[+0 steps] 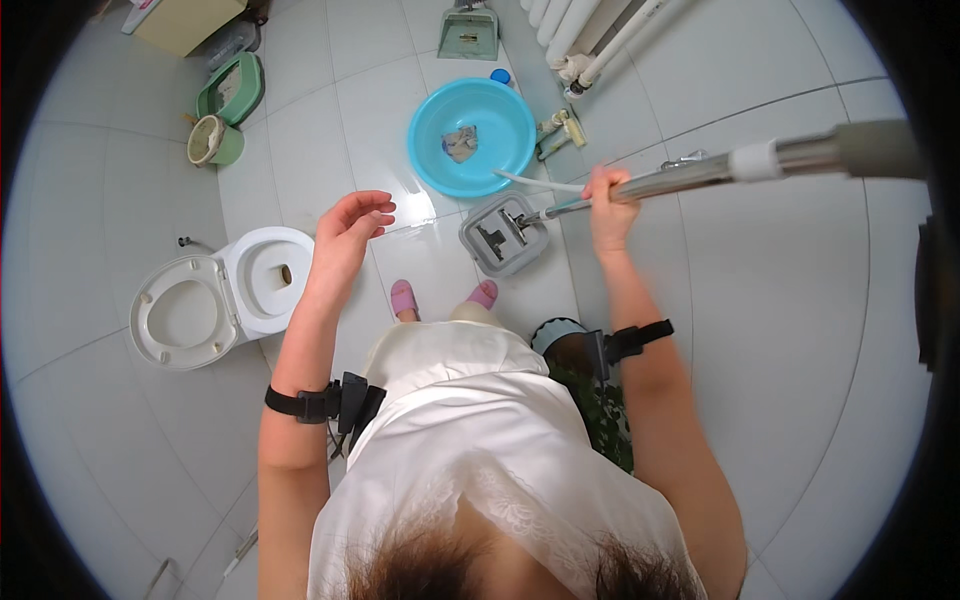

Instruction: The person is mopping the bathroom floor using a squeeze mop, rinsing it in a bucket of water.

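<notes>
My right hand grips the metal pole of a mop, which slants down to the left. Its lower end goes into a grey plastic mop bucket with two slots in its top, standing on the tiles just ahead of my feet. My left hand is raised in the air with fingers curled a little, holding nothing. Beyond the bucket sits a round blue plastic basin with a crumpled patterned cloth inside. A thin white hose runs from near my right hand to the basin's rim.
At left stands a toilet with its lid and seat raised. Past it are a green bin and a green litter tray. A dustpan, a radiator, wall pipes and a leafy plant line the right.
</notes>
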Demonstrator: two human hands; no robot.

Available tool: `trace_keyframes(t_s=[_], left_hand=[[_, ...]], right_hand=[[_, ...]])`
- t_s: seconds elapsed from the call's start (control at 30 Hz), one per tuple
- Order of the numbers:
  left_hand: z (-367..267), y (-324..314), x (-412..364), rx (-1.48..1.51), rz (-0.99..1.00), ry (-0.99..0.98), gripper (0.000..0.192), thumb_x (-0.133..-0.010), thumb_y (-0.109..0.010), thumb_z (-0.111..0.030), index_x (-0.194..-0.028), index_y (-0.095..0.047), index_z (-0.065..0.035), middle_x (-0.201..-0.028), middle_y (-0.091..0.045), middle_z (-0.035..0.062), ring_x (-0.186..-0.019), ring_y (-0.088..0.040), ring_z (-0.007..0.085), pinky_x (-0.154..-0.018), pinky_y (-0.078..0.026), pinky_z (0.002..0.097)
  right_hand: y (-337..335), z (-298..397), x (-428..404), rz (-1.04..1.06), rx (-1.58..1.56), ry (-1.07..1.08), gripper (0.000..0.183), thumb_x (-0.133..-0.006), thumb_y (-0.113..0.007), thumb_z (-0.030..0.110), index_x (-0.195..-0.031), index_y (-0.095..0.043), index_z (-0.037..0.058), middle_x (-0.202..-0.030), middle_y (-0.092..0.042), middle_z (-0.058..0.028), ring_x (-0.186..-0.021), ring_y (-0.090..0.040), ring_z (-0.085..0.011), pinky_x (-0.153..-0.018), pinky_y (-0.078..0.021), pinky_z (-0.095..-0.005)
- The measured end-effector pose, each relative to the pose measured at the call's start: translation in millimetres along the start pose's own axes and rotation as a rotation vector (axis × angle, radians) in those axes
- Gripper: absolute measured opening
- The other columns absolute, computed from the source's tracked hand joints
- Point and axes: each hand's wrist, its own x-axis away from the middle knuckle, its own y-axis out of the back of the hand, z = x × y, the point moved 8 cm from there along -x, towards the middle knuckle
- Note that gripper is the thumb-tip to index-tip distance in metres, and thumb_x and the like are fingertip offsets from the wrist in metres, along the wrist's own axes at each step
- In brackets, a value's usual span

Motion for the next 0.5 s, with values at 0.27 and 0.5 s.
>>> trace_keyframes(t_s=[0.27, 0.5], left_hand=[[-3.6, 10.3, 7.1, -0.001, -0.065, -0.005, 0.023, -0.079, -0.044, -0.005, -0.100, -0.053, -0.0011, -0.095, -0.058, 0.0078, -0.085, -0.055, 0.0144, -0.076, -0.041, 0.0259], [-13.7, 24.9, 7.8, -0.003, -0.083, -0.065, 0.024, -0.079, -0.045, -0.006, -0.100, -0.053, -0.0007, -0.095, -0.058, 0.0084, -0.085, -0.055, 0.0146, -0.076, -0.042, 0.0254]], right_hand=[[-9.6, -28.5, 9.9, 0.135, 0.243, -0.155, 0.018, -0.076, -0.061, 0.012, -0.067, -0.048, 0.0035, -0.058, -0.053, -0.0012, -0.059, -0.050, -0.0093, -0.057, -0.0404, -0.0226], [10.0, 53.8, -21.8, 0.098, 0.112, -0.043, 0.015, -0.077, -0.056, 0.010, -0.065, -0.048, 0.0045, -0.054, -0.051, -0.0031, -0.052, -0.051, -0.0113, -0.052, -0.0415, -0.0261]])
